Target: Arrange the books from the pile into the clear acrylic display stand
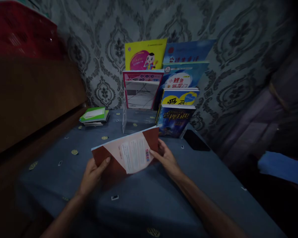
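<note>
A thin book [132,152] with a reddish-brown and pale cover is held up and tilted above the cloth, between both hands. My left hand [94,172] grips its left side, thumb on the face toward me. On the right side, my right hand [166,158] pinches the book with thumb in front and fingers behind. Just beyond it stands a clear stepped rack [124,115], holding a pink-edged book [142,89] and a yellow book [146,54] on the left. Its right column bears a dark blue book [176,120] in front of several others.
A small stack of green-topped books [94,115] lies at the back left. A black phone [196,140] rests right of the rack. The table has a dark blue patterned cloth [72,178]; a wooden cabinet [34,99] borders its left, a patterned wall [104,59] its back.
</note>
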